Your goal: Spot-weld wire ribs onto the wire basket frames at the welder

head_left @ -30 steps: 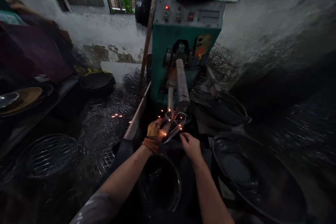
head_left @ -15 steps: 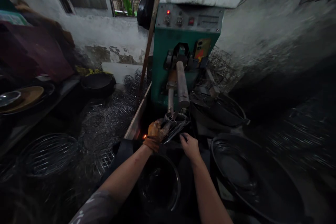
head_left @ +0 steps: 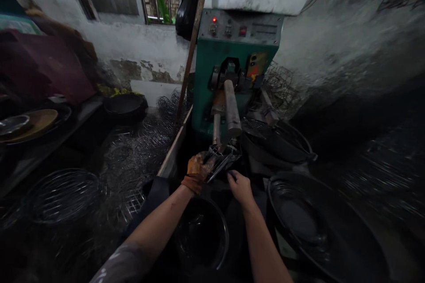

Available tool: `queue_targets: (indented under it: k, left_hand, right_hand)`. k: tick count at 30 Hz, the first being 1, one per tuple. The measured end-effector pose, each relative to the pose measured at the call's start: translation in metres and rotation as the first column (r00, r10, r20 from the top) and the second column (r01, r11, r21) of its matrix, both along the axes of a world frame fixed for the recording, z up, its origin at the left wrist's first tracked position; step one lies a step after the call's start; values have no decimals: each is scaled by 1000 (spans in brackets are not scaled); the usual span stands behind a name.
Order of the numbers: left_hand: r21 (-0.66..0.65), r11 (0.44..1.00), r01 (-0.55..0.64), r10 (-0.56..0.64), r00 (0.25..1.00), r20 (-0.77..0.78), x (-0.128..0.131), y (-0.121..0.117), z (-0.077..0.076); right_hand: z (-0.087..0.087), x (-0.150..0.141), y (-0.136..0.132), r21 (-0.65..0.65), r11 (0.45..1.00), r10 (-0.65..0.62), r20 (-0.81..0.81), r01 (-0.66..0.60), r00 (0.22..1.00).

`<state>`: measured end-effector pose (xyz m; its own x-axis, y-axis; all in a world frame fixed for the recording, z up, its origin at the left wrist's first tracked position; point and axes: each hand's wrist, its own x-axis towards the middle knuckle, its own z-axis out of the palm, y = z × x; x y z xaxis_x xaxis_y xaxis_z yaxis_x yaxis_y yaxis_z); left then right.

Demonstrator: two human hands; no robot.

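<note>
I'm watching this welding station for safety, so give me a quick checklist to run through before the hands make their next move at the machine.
1. Left hand gloved and gripping the wire piece: ok.
2. Right hand protected: not ok, it is bare, close to the wire piece.
3. Wire piece seated under the electrode arm: cannot tell, the contact point is dark and blurred.
4. No sparks flying now: ok.
5. Machine powered: ok, a red lamp glows on its panel.
6. Fingers clear of the electrode tip: cannot tell.
</note>
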<state>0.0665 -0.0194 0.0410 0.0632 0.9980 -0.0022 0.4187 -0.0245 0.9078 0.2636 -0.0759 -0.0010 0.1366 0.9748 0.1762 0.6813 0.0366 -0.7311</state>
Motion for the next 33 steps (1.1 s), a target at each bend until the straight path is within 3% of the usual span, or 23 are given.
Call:
queue_targets:
  k: [13,23,26,29,31,33]
  left_hand:
    - [-14,1000,-2,3,1000,27,4,-1,2]
    - [-3,1000,30,-29,998,61,1,-4,16]
    - [16,985,170,-171,981,90,-18,-8,24]
    - [-1,914,406,-402,906,133,-47,-12,34]
    - [-28,869,495,-485,861,153,-64,-9,38]
    - [-44,857,513,-500,850,162,-76,0,39]
  right_hand:
    - [-7,5,2,-21,1000,3,27,-2,1000]
    - [3,3,-10,-1,999,-50,-66,50,997]
    - [14,19,-8,57,988,-135,-116,142,984]
    - [34,38,10,113,970,-193,-176,215,965]
    - [49,44,28,118,976,-152,-241,184,959]
    - [62,42,42,23,997,-61,-319,72,946]
